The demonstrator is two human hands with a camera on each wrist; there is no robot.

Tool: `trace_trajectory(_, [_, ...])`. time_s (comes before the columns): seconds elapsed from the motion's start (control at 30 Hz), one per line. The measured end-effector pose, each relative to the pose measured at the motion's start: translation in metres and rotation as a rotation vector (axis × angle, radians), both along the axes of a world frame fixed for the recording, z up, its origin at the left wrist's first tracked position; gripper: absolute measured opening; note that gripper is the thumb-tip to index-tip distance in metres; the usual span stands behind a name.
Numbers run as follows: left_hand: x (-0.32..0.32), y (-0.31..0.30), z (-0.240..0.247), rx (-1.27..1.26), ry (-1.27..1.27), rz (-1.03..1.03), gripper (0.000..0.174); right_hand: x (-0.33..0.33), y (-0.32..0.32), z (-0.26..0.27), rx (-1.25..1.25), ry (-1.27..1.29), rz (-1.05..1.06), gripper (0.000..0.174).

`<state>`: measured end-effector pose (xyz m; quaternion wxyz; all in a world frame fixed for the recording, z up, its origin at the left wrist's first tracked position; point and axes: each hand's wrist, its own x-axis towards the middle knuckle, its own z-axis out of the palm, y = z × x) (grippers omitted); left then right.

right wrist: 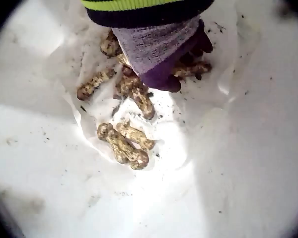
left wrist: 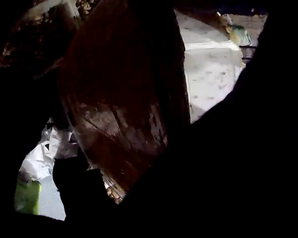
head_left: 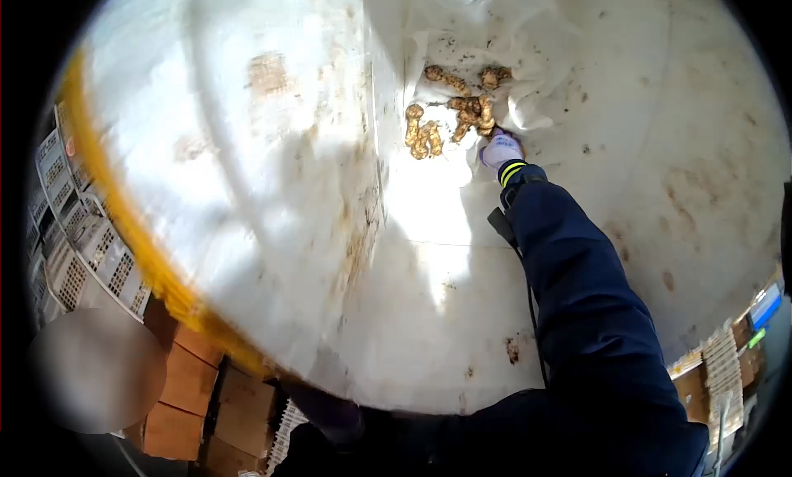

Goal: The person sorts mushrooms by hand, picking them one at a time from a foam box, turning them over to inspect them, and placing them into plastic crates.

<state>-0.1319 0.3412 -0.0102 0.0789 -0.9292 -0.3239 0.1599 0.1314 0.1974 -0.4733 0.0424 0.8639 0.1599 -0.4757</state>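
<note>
My right hand [head_left: 501, 150], in a white-and-purple glove, reaches down to several brown knobbly mushrooms [head_left: 468, 114] inside a large white container [head_left: 462, 328]. In the right wrist view its thumb and curled fingers lie about one mushroom [right wrist: 191, 70], whose end sticks out under the glove. A pair of mushrooms [right wrist: 124, 146] lies apart from the main cluster. At the container's near edge, a dark purple glove shape, my left hand [head_left: 338, 421], is mostly in shadow. The left wrist view is largely dark, with a shiny brown surface [left wrist: 124, 99] in the middle.
Thin white plastic sheeting [right wrist: 64, 64] lies wrinkled under the mushrooms. A yellow rim [head_left: 157, 271] edges the container on the left. Beyond it stand grey plastic crates [head_left: 74, 271] and cardboard boxes [head_left: 177, 394]. A dark cord [head_left: 530, 295] hangs along my right sleeve.
</note>
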Motion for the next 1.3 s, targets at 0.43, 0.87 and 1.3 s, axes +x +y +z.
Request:
trace_trajectory(0.43, [-0.053, -0.003, -0.002, -0.023, 0.036, 0.001, 0.081, 0.055, -0.018, 0.046, 0.099, 0.397, -0.262, 0.04])
trace_trajectory(0.87, [-0.017, -0.011, 0.018, -0.051, 0.039, 0.092, 0.08, 0.054, 0.043, -0.009, 0.11, -0.055, -0.232, 0.059])
trace_trajectory(1.3, [-0.024, -0.014, 0.02, -0.046, 0.03, 0.104, 0.074, 0.117, 0.045, 0.037, 0.454, -0.182, -0.036, 0.053])
